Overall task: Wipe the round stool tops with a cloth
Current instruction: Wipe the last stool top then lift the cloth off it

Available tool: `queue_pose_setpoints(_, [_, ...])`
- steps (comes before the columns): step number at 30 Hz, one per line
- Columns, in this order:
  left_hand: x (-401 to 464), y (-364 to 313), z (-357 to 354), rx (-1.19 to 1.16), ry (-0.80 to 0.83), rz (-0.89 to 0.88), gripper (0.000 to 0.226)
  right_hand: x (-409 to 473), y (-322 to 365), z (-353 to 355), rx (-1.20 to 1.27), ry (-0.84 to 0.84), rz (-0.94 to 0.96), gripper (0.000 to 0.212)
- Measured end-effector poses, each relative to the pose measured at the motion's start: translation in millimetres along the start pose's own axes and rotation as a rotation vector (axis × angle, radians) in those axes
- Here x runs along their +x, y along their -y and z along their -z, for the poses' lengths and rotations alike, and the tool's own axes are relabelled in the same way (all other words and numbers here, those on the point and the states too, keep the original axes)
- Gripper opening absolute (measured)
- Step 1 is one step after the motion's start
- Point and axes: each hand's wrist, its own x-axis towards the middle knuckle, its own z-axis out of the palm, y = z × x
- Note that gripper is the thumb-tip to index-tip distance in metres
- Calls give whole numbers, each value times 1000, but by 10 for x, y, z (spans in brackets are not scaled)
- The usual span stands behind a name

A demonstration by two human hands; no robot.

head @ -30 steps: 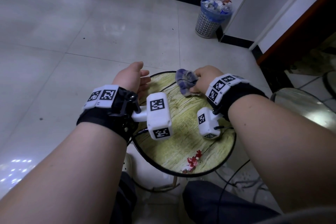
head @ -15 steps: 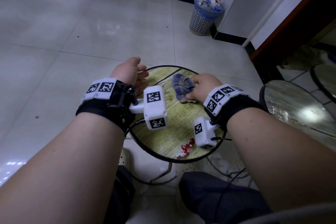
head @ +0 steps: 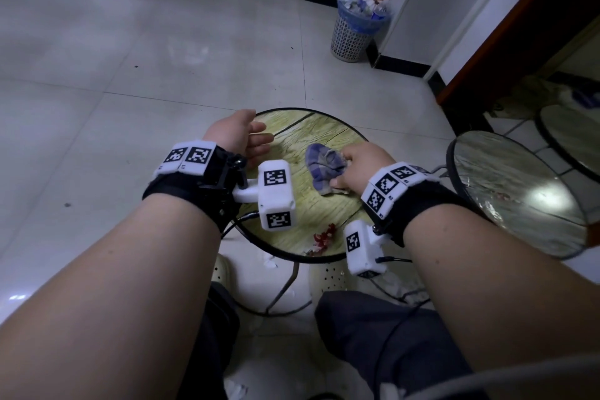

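Observation:
A round stool top (head: 324, 214) with a yellow-green wood-grain print and a black rim stands in front of my knees. My right hand (head: 363, 169) grips a crumpled purple-blue cloth (head: 321, 166) and holds it down on the top's right half. My left hand (head: 238, 140) rests at the stool's left rim, fingers relaxed and reaching over the top, holding nothing. Small red bits (head: 324, 235) lie near the front rim. Both wrists carry black bands with white marker blocks.
A second round stool (head: 519, 198) with a shiny grey top stands close on the right, and part of a third (head: 571, 136) shows behind it. A full waste basket (head: 357, 32) stands by the white wall. My feet and cables lie under the stool.
My right hand has drawn the cloth from the far rim toward me and to the right across the top. The left hand stays at the left rim. The view shifted, showing more stools at right.

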Motion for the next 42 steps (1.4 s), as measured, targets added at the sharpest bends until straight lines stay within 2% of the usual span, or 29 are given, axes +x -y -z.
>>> queue_pose_setpoints(24, [-329,400,-113,30,-57,-20,28,-613,-246,-100,32,19,-79,24])
queue_pose_setpoints(42, [-333,380,-281,-12,-13,-19,28,-784,-320,-35,-15,95,-80,24])
